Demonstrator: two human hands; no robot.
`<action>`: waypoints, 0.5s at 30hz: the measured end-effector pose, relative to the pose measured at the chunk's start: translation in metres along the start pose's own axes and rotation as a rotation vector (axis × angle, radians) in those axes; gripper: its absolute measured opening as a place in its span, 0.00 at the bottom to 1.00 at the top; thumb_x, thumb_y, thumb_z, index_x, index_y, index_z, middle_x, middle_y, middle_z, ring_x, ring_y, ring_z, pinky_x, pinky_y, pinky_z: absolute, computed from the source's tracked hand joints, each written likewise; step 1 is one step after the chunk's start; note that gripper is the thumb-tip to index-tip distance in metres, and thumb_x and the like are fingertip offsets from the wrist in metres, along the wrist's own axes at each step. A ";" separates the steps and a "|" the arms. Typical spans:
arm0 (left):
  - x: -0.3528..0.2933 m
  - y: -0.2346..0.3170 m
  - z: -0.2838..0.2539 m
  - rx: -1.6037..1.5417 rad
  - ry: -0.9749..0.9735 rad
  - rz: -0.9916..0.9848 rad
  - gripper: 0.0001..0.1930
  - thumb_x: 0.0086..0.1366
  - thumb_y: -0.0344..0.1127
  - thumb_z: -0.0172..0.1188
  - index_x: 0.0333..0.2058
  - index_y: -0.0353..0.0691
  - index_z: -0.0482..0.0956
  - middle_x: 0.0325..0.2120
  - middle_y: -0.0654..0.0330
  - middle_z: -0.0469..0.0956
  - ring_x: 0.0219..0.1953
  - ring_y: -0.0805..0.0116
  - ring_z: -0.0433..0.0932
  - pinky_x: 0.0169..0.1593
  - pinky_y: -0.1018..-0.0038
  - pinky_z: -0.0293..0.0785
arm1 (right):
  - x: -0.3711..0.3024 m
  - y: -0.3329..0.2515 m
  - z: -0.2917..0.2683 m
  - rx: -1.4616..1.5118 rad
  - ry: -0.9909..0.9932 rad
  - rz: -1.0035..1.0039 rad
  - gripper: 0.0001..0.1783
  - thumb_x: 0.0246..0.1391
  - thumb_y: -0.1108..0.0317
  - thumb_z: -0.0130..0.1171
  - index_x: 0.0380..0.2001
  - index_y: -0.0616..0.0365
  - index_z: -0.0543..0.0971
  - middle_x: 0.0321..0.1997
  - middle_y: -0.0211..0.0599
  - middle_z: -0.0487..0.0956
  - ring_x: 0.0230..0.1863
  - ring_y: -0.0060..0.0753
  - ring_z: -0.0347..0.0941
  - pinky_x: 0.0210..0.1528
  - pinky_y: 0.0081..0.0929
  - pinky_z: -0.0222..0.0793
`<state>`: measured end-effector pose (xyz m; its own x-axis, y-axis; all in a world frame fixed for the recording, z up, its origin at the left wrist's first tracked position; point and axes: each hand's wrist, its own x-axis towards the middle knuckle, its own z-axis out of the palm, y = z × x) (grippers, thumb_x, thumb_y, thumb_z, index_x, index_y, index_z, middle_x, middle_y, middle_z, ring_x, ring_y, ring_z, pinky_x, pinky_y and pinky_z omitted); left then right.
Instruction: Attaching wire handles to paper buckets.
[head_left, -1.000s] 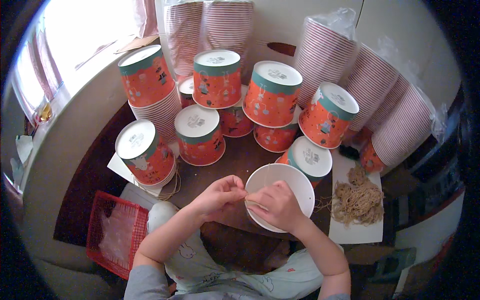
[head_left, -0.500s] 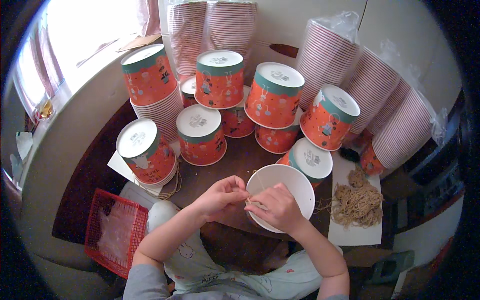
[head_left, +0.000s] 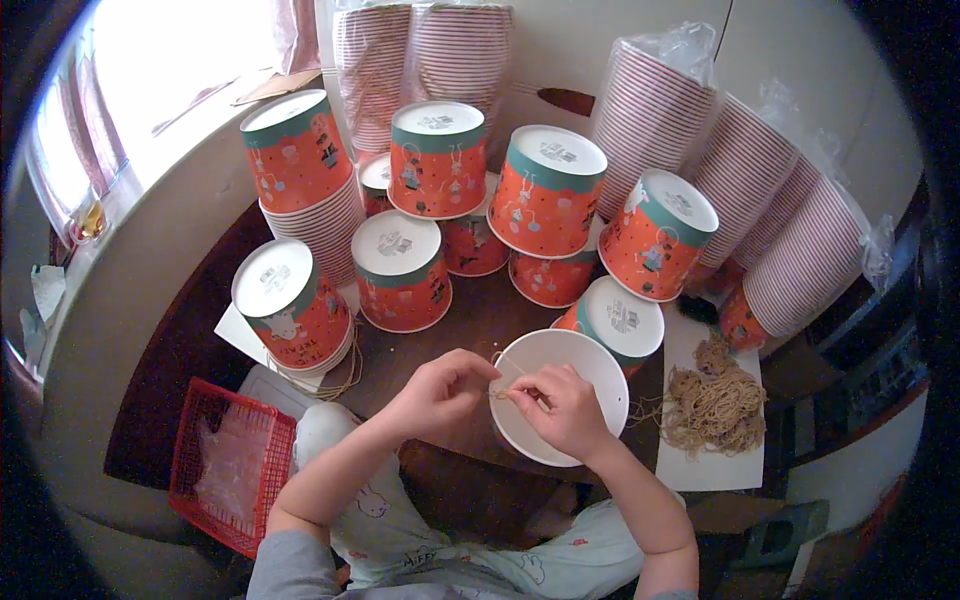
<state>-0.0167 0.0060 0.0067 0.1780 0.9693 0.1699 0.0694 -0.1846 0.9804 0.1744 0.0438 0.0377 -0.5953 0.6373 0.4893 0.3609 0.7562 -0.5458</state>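
An open paper bucket (head_left: 598, 375) stands in front of me, its white inside facing up and a small hole showing in its wall. A thin tan string (head_left: 508, 362) runs at its left rim. My right hand (head_left: 565, 410) pinches the string between thumb and fingertips over the bucket's mouth. Just left of it, my left hand (head_left: 445, 392) has its fingers curled together at the rim, against the same string. How the string is looped between my fingertips is too small to make out.
Upside-down orange buckets (head_left: 403, 275) stand around the table (head_left: 385, 375). Wrapped bucket stacks (head_left: 655, 105) lean at the back and right. A tangle of tan string (head_left: 715, 405) lies on white card (head_left: 725, 472) at right. A red basket (head_left: 268, 470) holding clear plastic is at lower left.
My right hand's fingertips have shifted slightly, pinching the string more in the open. The left hand's fingers have curled forward over the bucket's rim. The bucket has hardly moved.
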 end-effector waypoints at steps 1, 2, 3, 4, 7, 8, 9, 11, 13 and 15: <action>0.000 0.003 0.000 0.193 0.001 0.146 0.09 0.54 0.26 0.51 0.36 0.37 0.72 0.32 0.62 0.72 0.30 0.73 0.72 0.33 0.79 0.70 | 0.000 0.000 0.000 0.000 0.000 0.000 0.05 0.43 0.66 0.59 0.23 0.54 0.75 0.21 0.33 0.72 0.24 0.38 0.67 0.28 0.31 0.62; 0.000 0.004 0.000 0.385 0.002 0.293 0.08 0.53 0.26 0.52 0.34 0.37 0.74 0.32 0.60 0.71 0.33 0.69 0.72 0.35 0.78 0.70 | 0.001 -0.001 -0.001 0.015 -0.011 0.029 0.06 0.43 0.65 0.59 0.23 0.54 0.75 0.21 0.33 0.72 0.24 0.39 0.67 0.28 0.31 0.63; 0.000 0.005 0.001 0.386 0.002 0.293 0.08 0.53 0.26 0.52 0.34 0.37 0.74 0.32 0.60 0.71 0.33 0.69 0.72 0.35 0.78 0.70 | 0.001 -0.001 -0.001 0.029 -0.022 0.059 0.06 0.43 0.65 0.59 0.23 0.55 0.75 0.22 0.34 0.72 0.24 0.39 0.67 0.27 0.31 0.63; 0.000 0.006 0.002 0.458 0.011 0.326 0.07 0.52 0.27 0.53 0.32 0.36 0.74 0.33 0.59 0.70 0.34 0.68 0.72 0.35 0.77 0.70 | 0.001 -0.001 -0.001 0.029 -0.021 0.058 0.06 0.43 0.65 0.59 0.23 0.55 0.75 0.22 0.34 0.72 0.24 0.39 0.67 0.27 0.31 0.63; 0.002 0.002 0.005 0.480 0.035 0.365 0.05 0.52 0.28 0.55 0.28 0.36 0.74 0.32 0.58 0.70 0.33 0.69 0.72 0.33 0.78 0.69 | 0.001 -0.001 -0.001 0.052 -0.020 0.073 0.06 0.43 0.66 0.59 0.23 0.55 0.75 0.22 0.34 0.72 0.24 0.39 0.67 0.28 0.31 0.63; 0.002 0.001 0.005 0.429 0.050 0.371 0.04 0.52 0.29 0.57 0.27 0.36 0.74 0.30 0.59 0.70 0.31 0.70 0.72 0.31 0.79 0.69 | 0.001 0.000 0.000 0.062 -0.021 0.070 0.05 0.43 0.66 0.59 0.23 0.55 0.75 0.22 0.34 0.73 0.25 0.39 0.67 0.29 0.32 0.63; 0.001 0.002 0.005 0.430 0.051 0.371 0.04 0.52 0.29 0.57 0.27 0.36 0.74 0.30 0.59 0.70 0.31 0.70 0.72 0.31 0.79 0.69 | 0.001 0.000 0.000 0.072 -0.023 0.068 0.05 0.43 0.67 0.58 0.23 0.55 0.75 0.22 0.34 0.73 0.25 0.39 0.68 0.29 0.32 0.63; -0.001 0.004 0.005 0.283 0.029 0.178 0.06 0.53 0.32 0.59 0.26 0.36 0.73 0.25 0.63 0.71 0.25 0.78 0.69 0.27 0.81 0.66 | 0.000 0.001 0.001 0.069 -0.034 0.076 0.04 0.43 0.67 0.58 0.23 0.55 0.75 0.22 0.34 0.73 0.25 0.39 0.68 0.30 0.32 0.63; -0.003 0.007 0.008 0.203 0.035 0.095 0.06 0.54 0.32 0.58 0.27 0.36 0.73 0.23 0.65 0.71 0.24 0.81 0.67 0.25 0.83 0.64 | 0.000 0.001 0.001 0.067 -0.046 0.083 0.04 0.43 0.68 0.57 0.24 0.55 0.75 0.23 0.33 0.73 0.25 0.39 0.68 0.30 0.32 0.63; -0.004 0.009 0.009 0.123 0.042 0.010 0.07 0.55 0.32 0.58 0.27 0.35 0.73 0.21 0.67 0.71 0.22 0.84 0.65 0.24 0.84 0.62 | 0.000 0.001 0.000 0.057 -0.075 0.078 0.04 0.44 0.68 0.57 0.24 0.55 0.75 0.23 0.33 0.73 0.25 0.38 0.69 0.30 0.32 0.62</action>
<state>-0.0080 -0.0008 0.0136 0.1379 0.9727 0.1866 0.1886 -0.2107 0.9592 0.1742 0.0443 0.0371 -0.6194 0.6798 0.3928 0.3682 0.6934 -0.6194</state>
